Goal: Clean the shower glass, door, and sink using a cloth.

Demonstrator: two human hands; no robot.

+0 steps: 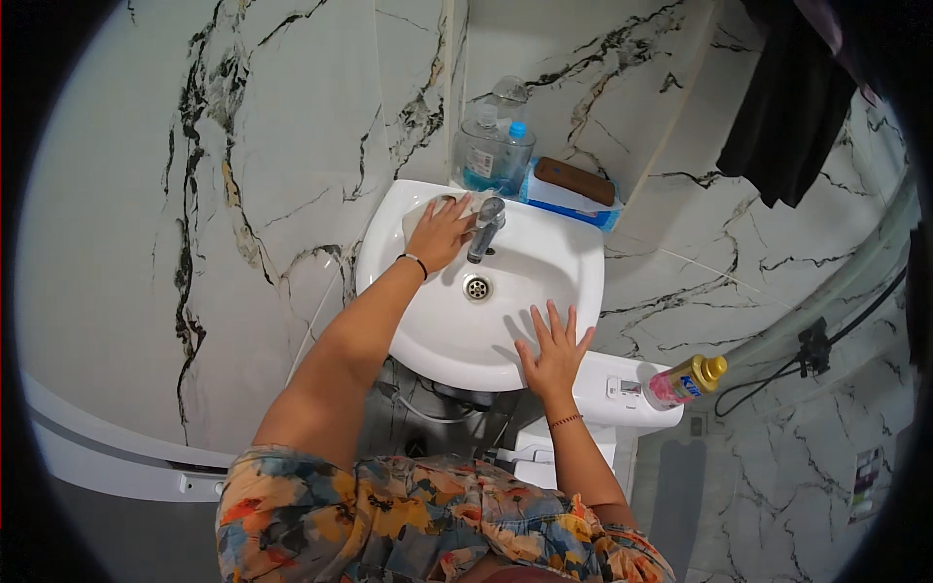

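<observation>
My left hand (442, 236) reaches to the back left of a white washbasin (457, 355), its fingers stretched flat beside the chrome tap (487, 229). Something pale shows around those fingers; I cannot make out what it is. Over the basin's front right rim, my right hand (556, 356) is spread wide and holds nothing. Whether its palm touches the basin is hard to tell. A round metal drain (476, 289) lies in the bowl between my two hands.
Behind the basin stand clear bottles (491, 160), one blue-capped, and a blue-and-white box (573, 207) with a brown object (574, 181) on top. A gold-capped pink bottle (686, 381) stands on the white toilet cistern (593, 384) at right. Dark cloth (787, 107) hangs upper right.
</observation>
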